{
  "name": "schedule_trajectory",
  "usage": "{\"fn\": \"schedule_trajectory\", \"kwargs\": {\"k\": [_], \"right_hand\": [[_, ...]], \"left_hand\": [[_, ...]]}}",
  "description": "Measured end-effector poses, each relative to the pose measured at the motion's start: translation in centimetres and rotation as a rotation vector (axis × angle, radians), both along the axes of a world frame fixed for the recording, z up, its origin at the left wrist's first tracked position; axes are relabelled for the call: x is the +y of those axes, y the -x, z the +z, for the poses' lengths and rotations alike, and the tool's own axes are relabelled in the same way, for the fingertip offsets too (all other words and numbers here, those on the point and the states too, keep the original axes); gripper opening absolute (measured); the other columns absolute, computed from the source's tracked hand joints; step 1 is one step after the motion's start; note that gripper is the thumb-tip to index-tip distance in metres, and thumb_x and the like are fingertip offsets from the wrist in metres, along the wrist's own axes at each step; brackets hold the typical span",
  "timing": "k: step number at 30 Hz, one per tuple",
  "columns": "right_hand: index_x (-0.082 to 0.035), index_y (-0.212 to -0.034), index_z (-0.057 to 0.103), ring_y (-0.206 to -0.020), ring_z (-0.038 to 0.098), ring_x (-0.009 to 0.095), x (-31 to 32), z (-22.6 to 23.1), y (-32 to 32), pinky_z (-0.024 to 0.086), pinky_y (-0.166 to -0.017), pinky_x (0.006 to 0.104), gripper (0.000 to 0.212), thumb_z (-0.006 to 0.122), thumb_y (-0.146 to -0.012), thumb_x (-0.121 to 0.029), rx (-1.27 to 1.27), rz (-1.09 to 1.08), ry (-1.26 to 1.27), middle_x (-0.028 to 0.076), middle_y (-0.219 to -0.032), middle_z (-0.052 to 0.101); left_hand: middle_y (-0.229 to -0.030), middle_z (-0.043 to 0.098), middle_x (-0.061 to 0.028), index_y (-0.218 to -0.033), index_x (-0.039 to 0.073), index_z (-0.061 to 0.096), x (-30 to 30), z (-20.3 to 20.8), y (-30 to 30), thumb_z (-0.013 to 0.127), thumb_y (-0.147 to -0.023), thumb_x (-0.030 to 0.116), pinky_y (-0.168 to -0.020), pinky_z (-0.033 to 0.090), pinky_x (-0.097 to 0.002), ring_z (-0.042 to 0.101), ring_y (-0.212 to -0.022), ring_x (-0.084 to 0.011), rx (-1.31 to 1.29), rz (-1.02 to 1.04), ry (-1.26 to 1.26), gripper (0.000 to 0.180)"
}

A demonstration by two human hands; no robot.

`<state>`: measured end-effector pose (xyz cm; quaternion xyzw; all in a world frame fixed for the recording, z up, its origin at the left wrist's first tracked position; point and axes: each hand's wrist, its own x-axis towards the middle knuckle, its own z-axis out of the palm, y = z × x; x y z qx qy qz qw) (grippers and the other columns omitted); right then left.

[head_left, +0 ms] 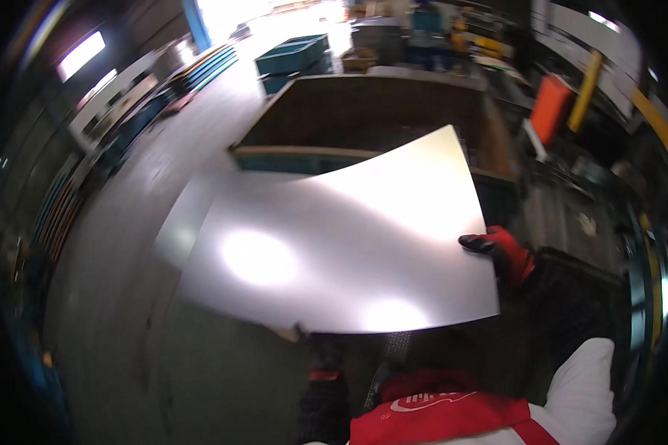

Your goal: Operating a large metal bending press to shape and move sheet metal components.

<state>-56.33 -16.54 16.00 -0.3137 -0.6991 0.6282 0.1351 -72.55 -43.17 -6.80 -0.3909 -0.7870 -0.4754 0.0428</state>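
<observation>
A large, shiny sheet of metal (341,245) is held out in front of me, slightly bowed, with bright glare on its face. At its right edge my right hand (503,254), in a red and black glove, is closed with the thumb over the top face. My left hand (321,350) grips the near edge from below; most of its fingers are hidden under the metal or blurred. A paler corner of what looks like a second sheet (182,226) shows beyond the left edge; whether it is separate I cannot tell.
Just beyond the sheet stands a large open-topped bin (304,151) with a brown rim. Green crates (293,55) are stacked farther back. Grey floor (156,163) runs along the left. To the right are machinery (571,222), an orange panel (550,109) and a yellow post (585,90).
</observation>
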Motion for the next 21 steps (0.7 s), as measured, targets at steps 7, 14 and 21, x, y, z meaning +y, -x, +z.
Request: {"fn": "schedule_trajectory", "kwargs": {"k": [7, 14, 21], "right_hand": [[0.007, -0.092, 0.052, -0.083, 0.055, 0.023, 7.9, 6.2, -20.3, 0.042, -0.075, 0.028, 0.034, 0.046, -0.079, -0.023, 0.083, -0.068, -0.128, 0.015, -0.09, 0.056], [0.002, -0.094, 0.052, -0.081, 0.055, 0.016, 7.6, 11.5, -32.9, 0.045, -0.067, 0.0294, 0.038, 0.063, -0.066, -0.02, -0.343, -0.364, -0.149, 0.01, -0.082, 0.057], [-0.003, -0.082, 0.051, -0.045, 0.049, 0.013, 3.9, 12.7, -25.9, 0.04, -0.041, 0.0253, 0.034, 0.065, -0.061, -0.025, -0.85, -0.511, -0.281, 0.004, -0.055, 0.049]], "left_hand": [[-0.096, 0.043, -0.0057, -0.108, 0.008, 0.039, -12.6, -17.9, 7.2, 0.035, -0.082, 0.036, -0.076, 0.034, -0.0296, 0.041, -0.084, -0.0161, -0.807, 0.282, -0.901, 0.039], [-0.124, 0.028, -0.0124, -0.12, 0.008, 0.03, -12.7, -21.1, 4.3, 0.039, -0.08, 0.037, -0.093, 0.025, -0.0415, 0.03, -0.111, -0.0234, -1.066, 0.061, -0.499, 0.051], [-0.106, 0.047, -0.0108, -0.11, -0.002, 0.039, -19.2, -20.3, 5.9, 0.043, -0.077, 0.035, -0.083, 0.036, -0.0344, 0.047, -0.094, -0.0242, -0.244, 0.114, 0.066, 0.049]]}}
